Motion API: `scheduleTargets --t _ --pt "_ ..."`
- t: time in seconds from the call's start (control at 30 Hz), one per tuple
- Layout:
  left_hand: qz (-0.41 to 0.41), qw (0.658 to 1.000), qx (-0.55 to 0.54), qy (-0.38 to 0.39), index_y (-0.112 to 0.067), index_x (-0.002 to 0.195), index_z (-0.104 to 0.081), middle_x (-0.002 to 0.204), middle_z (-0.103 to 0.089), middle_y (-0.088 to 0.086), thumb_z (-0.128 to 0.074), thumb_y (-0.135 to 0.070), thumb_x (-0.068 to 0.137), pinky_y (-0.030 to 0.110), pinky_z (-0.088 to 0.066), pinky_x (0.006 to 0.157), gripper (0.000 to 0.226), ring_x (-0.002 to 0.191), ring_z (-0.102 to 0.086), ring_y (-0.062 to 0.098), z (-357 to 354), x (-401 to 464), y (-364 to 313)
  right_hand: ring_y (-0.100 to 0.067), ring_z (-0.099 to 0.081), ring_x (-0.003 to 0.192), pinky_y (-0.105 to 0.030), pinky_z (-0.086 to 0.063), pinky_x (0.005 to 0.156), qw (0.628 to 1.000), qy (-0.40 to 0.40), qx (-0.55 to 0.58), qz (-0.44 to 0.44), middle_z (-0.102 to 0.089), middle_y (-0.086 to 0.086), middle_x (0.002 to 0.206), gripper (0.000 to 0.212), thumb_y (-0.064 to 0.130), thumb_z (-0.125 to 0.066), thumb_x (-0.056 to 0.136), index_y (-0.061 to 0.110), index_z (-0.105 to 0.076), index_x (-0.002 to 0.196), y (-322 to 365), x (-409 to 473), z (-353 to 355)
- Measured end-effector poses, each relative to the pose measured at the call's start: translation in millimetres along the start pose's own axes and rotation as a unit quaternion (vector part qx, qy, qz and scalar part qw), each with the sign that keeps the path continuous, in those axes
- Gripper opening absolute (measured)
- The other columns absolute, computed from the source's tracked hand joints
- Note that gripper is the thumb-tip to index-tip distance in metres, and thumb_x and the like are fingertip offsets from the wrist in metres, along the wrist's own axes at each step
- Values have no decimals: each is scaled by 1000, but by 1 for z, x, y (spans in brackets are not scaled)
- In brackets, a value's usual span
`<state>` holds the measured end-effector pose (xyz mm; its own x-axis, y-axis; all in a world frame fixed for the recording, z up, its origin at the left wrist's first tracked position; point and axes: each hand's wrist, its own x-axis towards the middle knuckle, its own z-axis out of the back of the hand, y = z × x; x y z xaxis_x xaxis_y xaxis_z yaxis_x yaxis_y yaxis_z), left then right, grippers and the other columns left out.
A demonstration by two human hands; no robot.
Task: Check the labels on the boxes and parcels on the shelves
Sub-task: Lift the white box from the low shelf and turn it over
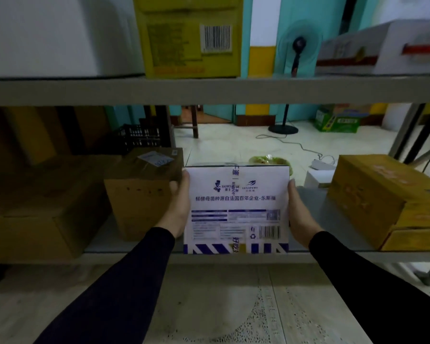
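Observation:
A white box with blue print, a barcode and blue stripes (236, 209) stands at the front edge of the middle shelf (333, 255), its printed face toward me. My left hand (180, 207) grips its left side and my right hand (299, 212) grips its right side, fingers hidden behind the box. A brown carton with a blue-white label on top (144, 192) sits just left of it. A yellow-orange carton (387, 202) lies to the right.
On the upper shelf (209, 91) stand a yellow box with a barcode (191, 36), a large white item (55, 33) and a white-red box (382, 48). More brown cartons (35, 219) fill the left. Behind: a standing fan (297, 48), a black crate (139, 136).

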<state>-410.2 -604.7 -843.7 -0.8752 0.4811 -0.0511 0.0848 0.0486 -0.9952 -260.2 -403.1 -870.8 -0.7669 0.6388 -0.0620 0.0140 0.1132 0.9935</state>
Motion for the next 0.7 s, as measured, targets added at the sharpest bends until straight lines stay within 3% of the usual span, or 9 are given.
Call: scheduleTargets --t 0.07,0.13,0.2,0.27,0.43,0.6,0.7 --pt "0 1000 -27 -5 -23 153 -23 145 -48 8 -46 -84 78 55 -47 104 99 123 -56 30 0 -1 -11 -23 -74 97 -37 -57 79 1000 -7 16 7 -76 -5 108 56 66 -22 100 30 -59 125 16 -7 -2" --pt "17 999 -27 23 -24 144 -41 139 -57 12 -47 -88 74 54 -49 100 95 117 -62 32 1 0 -24 -26 -74 99 -40 -57 83 999 -6 38 0 -76 -7 110 61 68 -24 99 27 -59 128 34 -15 -2" --pt "4 999 -28 28 -22 131 -58 123 -69 13 -33 -76 92 47 -55 89 72 105 -69 32 -3 -22 -55 -26 -74 100 -44 -57 89 999 -3 53 -8 -76 -9 112 64 69 -25 98 26 -59 130 55 -24 0" --pt "-8 998 -30 49 -20 121 -65 110 -74 14 -22 -65 100 41 -56 79 66 96 -72 32 -7 -37 -76 -27 -74 100 -44 -56 92 998 10 69 -12 -75 -10 112 68 69 -22 98 23 -59 133 72 -31 2" --pt "-13 997 -5 71 -17 124 -66 110 -74 14 -14 -64 101 37 -56 76 73 95 -72 31 -9 -47 -92 -21 -77 78 -34 -63 64 996 29 76 -21 -79 -6 93 67 67 -20 99 21 -61 126 93 -46 6" --pt "-7 996 -30 79 -17 124 -65 112 -73 16 -15 -65 100 41 -56 82 73 97 -72 33 -7 -56 -91 -24 -77 78 -39 -60 69 997 23 68 -22 -79 -7 93 67 70 -19 98 24 -63 119 87 -56 8" --pt "-12 996 -73 51 -21 109 -64 91 -78 8 -20 -60 102 33 -57 65 59 77 -75 23 -9 -68 -84 -27 -76 85 -43 -62 73 995 14 96 3 -78 -13 99 64 64 -18 102 23 -64 120 74 -65 14"
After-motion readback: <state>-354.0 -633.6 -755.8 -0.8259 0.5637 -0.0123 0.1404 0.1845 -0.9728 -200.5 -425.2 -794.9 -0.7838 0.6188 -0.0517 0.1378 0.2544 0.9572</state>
